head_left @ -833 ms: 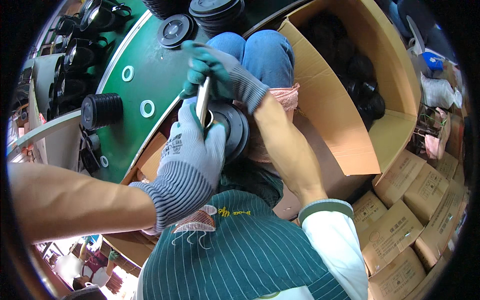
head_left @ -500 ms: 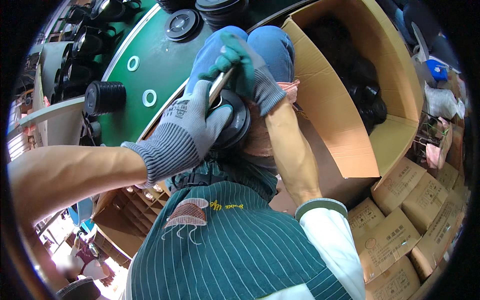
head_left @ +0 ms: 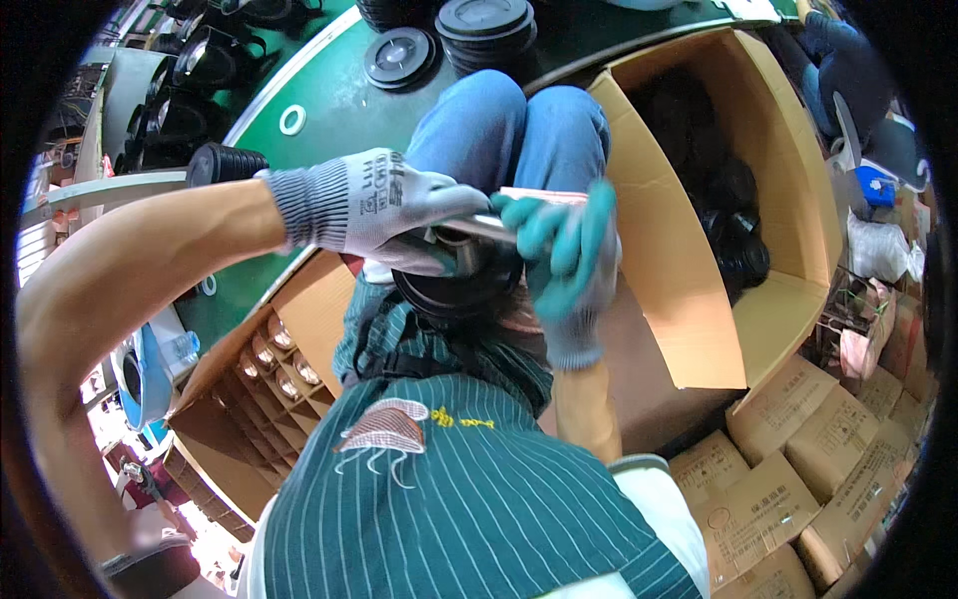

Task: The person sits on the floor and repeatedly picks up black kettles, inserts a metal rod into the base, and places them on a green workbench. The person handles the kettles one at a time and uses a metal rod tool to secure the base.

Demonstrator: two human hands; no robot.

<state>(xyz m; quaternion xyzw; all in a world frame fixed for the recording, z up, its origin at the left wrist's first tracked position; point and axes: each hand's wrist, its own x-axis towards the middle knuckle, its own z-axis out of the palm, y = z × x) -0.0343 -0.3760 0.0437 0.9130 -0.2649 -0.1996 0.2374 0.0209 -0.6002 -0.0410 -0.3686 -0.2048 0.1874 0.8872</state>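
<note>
— Grip of the gloved left hand (head_left: 401,208)?
— Closed on a metal bar (head_left: 484,228), fingers above, thumb lower down, with a curved metal rim (head_left: 454,238) just under it. Tight or loose: cannot tell.

— And the green-palmed right hand (head_left: 574,252)?
— Half curled, tips at the far end of the bar. Blurred. Firm hold or bare touch: cannot tell.

— Place of the work?
— Below both hands, between blue-trousered knees (head_left: 467,125) and striped apron (head_left: 399,509). Under bar and rim, a broad black round piece (head_left: 449,297), partly hidden by the left hand. Joined to the metal or merely beneath: cannot tell.

— Done so far?
— Mid-step on this one, by judgement: bar and black piece close together, neither set down. Beyond, on the green bench (head_left: 339,112), a tall stack of black discs (head_left: 486,30), a lower pile (head_left: 399,58) just beside it, a white ring (head_left: 292,120), and farther left a dark ribbed stack (head_left: 228,164). Finished or waiting: cannot tell.

— And left to do?
— At least this piece, as a guess. Dark pieces (head_left: 736,190) in the open carton (head_left: 689,290) at right, deep in shadow; no count possible. At lower left, a divided box (head_left: 210,469) with shiny round ends (head_left: 281,332) in some cells.
</note>
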